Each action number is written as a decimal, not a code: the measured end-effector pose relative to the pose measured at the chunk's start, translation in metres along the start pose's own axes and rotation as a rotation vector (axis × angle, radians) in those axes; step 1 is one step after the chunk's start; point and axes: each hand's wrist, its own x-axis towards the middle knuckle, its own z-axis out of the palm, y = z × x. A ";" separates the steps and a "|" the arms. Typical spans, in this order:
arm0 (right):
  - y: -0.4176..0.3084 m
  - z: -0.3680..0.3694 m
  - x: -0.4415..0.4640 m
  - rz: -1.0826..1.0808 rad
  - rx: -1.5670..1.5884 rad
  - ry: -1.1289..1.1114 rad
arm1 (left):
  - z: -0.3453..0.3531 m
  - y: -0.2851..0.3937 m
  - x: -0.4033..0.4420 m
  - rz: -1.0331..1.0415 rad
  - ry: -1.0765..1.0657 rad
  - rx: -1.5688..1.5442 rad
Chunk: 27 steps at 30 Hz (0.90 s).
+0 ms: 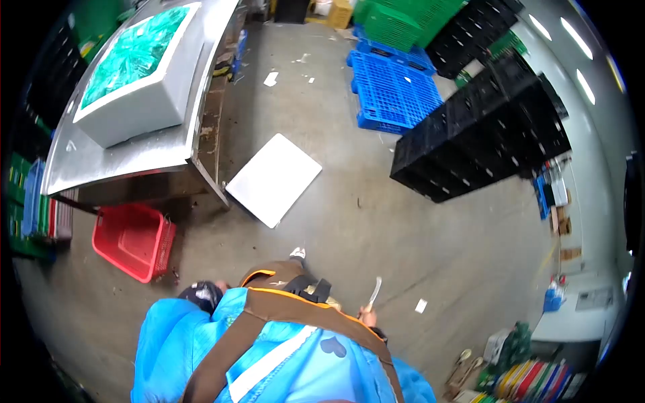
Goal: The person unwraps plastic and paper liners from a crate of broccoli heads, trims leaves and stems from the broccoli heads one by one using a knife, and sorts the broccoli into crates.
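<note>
At the lower middle, beside the brown apron (302,305), my right hand (367,317) is closed round the handle of a curved knife-like tool (375,293) that points up and away. My left hand (221,287) shows only in part at the left side of my body, next to a dark cuff; its fingers are hidden. A white foam box (151,111) with green plastic (134,57) in its top stands on the metal table (94,163). On the floor ahead lies a flat white panel (275,180).
An empty red basket (134,242) sits on the floor by the table. Blue pallets (393,91) and green crates (386,27) stand ahead, with stacked black crates (480,127) to the right. Rolls or bags of several colours (534,383) lie at the lower right.
</note>
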 end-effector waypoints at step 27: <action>-0.619 0.307 0.540 0.095 -0.511 -0.659 | -0.389 0.385 0.232 -0.703 0.380 -0.683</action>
